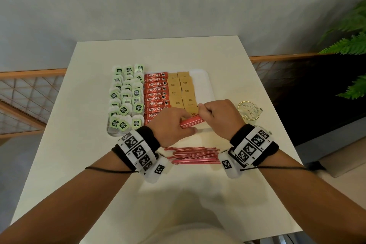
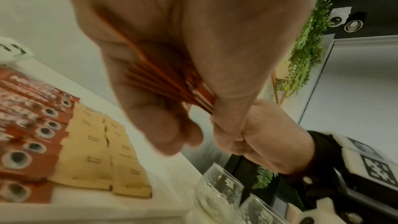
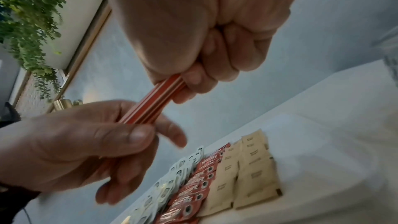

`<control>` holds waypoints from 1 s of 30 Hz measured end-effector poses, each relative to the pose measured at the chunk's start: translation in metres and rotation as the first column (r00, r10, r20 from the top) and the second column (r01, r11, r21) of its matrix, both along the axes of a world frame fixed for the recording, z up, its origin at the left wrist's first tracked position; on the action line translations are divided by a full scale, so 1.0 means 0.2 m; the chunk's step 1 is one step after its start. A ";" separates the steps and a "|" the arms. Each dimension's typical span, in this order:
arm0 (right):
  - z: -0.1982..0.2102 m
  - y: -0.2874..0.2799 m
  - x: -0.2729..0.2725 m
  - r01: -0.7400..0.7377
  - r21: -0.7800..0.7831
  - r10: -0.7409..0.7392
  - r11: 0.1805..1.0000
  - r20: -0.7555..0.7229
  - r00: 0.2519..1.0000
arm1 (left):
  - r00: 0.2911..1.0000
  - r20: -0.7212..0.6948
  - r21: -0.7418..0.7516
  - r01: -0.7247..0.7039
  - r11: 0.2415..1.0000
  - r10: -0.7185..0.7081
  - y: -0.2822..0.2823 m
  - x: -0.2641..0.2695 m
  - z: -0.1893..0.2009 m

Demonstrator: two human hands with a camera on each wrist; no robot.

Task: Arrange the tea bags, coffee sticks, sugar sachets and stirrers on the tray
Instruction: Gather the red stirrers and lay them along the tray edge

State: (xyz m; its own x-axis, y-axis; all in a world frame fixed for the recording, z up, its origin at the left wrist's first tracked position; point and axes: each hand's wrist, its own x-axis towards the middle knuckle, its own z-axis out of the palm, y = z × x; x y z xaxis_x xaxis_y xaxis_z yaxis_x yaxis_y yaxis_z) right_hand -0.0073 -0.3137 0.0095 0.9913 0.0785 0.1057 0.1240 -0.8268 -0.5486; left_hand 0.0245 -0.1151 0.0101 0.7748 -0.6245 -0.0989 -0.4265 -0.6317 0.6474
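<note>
Stirrers [image 1: 191, 121] (thin, light, probably slippery) sit bundled, left hand [image 1: 172, 125] and right hand [image 1: 218, 114] curled round opposite ends.

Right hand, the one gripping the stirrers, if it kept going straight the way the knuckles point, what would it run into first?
Probably the left hand: the right hand points leftward along the stirrer bundle both hold. Past it lie the brown sugar sachets, though height above them is unclear.

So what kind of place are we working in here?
Probably a cafe or hotel refreshment corner, though that is a guess: a small white table against a plain wall, a hospitality tray of coffee sticks and sugar sachets, fern greenery beside it.
</note>
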 end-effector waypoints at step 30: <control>-0.01 0.06 0.04 0.069 0.152 -0.099 0.986 0.198 0.975 | 0.996 0.010 -0.069 -0.088 0.994 0.089 -0.04 0.06 0.06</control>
State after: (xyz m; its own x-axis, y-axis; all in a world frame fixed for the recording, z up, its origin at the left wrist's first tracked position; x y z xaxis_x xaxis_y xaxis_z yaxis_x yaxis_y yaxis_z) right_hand 0.0014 -0.3017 0.0079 0.9500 -0.0350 0.3104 0.1789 -0.7536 -0.6325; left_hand 0.0371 -0.1222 0.0224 0.8284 -0.5580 -0.0479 -0.3792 -0.6218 0.6852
